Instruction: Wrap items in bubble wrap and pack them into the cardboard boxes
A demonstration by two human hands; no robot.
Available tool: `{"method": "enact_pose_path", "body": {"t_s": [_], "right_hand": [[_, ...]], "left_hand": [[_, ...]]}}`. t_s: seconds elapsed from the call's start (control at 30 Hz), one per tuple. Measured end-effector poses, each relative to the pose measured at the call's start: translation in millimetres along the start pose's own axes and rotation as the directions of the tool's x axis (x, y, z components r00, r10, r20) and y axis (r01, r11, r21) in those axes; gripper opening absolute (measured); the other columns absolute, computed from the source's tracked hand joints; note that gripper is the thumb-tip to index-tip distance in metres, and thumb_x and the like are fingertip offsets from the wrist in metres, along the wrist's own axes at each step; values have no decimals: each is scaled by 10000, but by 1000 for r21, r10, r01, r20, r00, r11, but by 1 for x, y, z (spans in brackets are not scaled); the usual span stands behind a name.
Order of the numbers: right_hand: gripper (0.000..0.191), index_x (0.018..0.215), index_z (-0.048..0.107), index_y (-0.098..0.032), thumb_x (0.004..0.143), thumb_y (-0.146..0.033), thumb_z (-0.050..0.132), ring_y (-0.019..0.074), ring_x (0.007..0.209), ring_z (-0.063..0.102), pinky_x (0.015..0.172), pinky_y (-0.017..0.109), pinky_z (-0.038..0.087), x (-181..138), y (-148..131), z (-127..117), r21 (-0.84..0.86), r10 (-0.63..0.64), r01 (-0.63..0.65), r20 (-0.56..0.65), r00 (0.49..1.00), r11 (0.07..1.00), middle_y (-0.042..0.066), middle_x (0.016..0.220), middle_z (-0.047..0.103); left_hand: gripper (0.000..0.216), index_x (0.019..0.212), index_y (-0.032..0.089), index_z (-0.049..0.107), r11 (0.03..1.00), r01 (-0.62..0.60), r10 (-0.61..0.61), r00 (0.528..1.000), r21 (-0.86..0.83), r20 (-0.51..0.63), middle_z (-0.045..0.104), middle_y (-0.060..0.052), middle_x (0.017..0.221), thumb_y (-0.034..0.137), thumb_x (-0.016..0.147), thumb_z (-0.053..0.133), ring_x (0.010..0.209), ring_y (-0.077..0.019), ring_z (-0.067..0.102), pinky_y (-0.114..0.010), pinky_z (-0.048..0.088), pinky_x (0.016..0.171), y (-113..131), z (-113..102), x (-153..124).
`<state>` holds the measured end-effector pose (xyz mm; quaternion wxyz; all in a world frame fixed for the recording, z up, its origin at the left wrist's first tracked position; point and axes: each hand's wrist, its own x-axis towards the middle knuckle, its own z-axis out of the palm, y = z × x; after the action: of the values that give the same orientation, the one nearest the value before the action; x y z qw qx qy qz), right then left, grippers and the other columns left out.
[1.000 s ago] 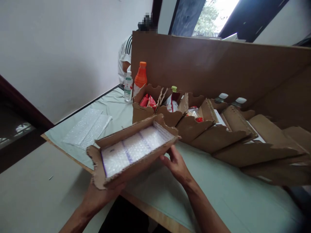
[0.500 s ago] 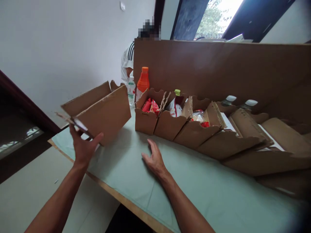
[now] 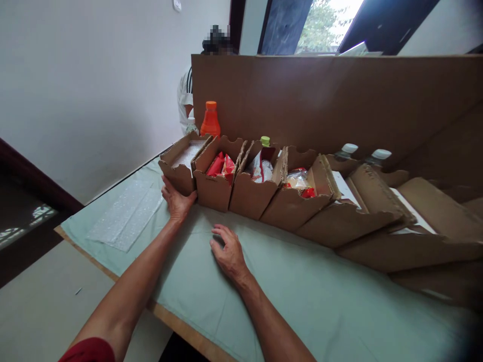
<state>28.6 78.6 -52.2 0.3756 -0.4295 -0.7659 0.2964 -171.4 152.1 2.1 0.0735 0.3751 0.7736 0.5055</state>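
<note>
Cardboard box (image 3: 176, 175), bubble wrap (image 3: 188, 154) inside, left grip (image 3: 178, 202) wide against its end, right grip (image 3: 229, 253) half-curled, empty

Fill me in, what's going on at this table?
A person's left hand is spread against the front of the leftmost cardboard box, which has bubble wrap inside and stands at the end of a row. Next to it is a box holding red packets. The right hand holds nothing, fingers loosely curled, over the green cloth in front of the row. Flat bubble-wrap sheets lie on the left; an orange bottle stands behind the boxes.
</note>
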Motion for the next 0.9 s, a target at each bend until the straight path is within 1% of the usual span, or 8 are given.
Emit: {"method": "enact_pose_path", "body": {"t_s": [0.2, 0.33, 0.4, 0.5, 0.53, 0.6, 0.77, 0.9], "right_hand": [[277, 1096, 714, -195, 857, -165, 577, 282, 1213, 640, 1077, 505, 466, 1, -3, 1, -46, 2, -2, 18, 1000, 999, 135, 1311, 695], [291, 1135, 706, -173, 881, -136, 569, 280, 1215, 632, 1065, 495, 468, 1, -9, 4, -134, 14, -8, 44, 999, 991, 146, 1329, 683], [283, 1154, 701, -161, 893, -151, 593, 286, 1237, 616, 1069, 490, 463, -1, -14, 5, -199, 9, 7, 77, 997, 980, 151, 1363, 664], [238, 1140, 697, -176, 912, -208, 635, 264, 1288, 577, 1115, 452, 428, -11, -24, 7, -287, -41, 88, 167, 985, 954, 118, 1389, 653], [226, 1137, 693, -180, 922, -226, 641, 249, 1308, 559, 1137, 430, 410, -17, -28, 7, -303, -62, 123, 202, 977, 945, 104, 1388, 654], [258, 1188, 666, -159, 952, -255, 625, 232, 1346, 518, 1173, 396, 374, -36, -37, 5, -341, -120, 207, 257, 959, 917, 101, 1392, 648], [405, 1326, 570, -107, 989, -330, 587, 260, 1388, 447, 1201, 412, 350, -112, -65, -6, -471, -263, 395, 322, 909, 789, 127, 1454, 585], [411, 1292, 601, -129, 954, -359, 642, 273, 1392, 455, 1219, 399, 339, -170, -84, -17, -457, -225, 348, 303, 926, 819, 121, 1446, 590]], "left_hand": [[1216, 1615, 54, 1, 996, -57, 55, 997, 62, 48, 198, -295, 1642, 345, 734, 787, 1563, -403, 207, -526, 277, 1253, -4, -12, 0], [995, 1575, -34, 217, 987, -131, 112, 976, 95, 184, 199, -344, 1647, 336, 781, 690, 1575, -445, 161, -571, 227, 1261, -22, -28, -41], [851, 1529, -18, 362, 947, -289, 229, 914, 143, 334, 294, -328, 1621, 362, 815, 625, 1557, -452, 224, -583, 228, 1258, -44, -38, -71], [656, 1451, 42, 502, 799, -579, 444, 751, 162, 489, 497, -277, 1507, 434, 927, 452, 1503, -433, 352, -608, 309, 1217, -80, -52, -102], [606, 1405, 67, 553, 753, -644, 496, 693, 139, 524, 541, -262, 1466, 442, 948, 419, 1459, -424, 423, -606, 341, 1200, -90, -56, -107], [533, 1308, 113, 629, 685, -720, 566, 622, 111, 541, 586, -235, 1410, 445, 965, 391, 1406, -412, 483, -591, 394, 1170, -103, -61, -112], [491, 1260, 141, 654, 613, -775, 601, 582, 152, 548, 597, -204, 1374, 421, 971, 374, 1373, -388, 510, -558, 420, 1155, -99, -70, -113], [534, 1232, 118, 668, 597, -781, 595, 585, 184, 551, 616, -227, 1341, 438, 964, 334, 1315, -401, 554, -564, 439, 1128, -87, -74, -115]]}}
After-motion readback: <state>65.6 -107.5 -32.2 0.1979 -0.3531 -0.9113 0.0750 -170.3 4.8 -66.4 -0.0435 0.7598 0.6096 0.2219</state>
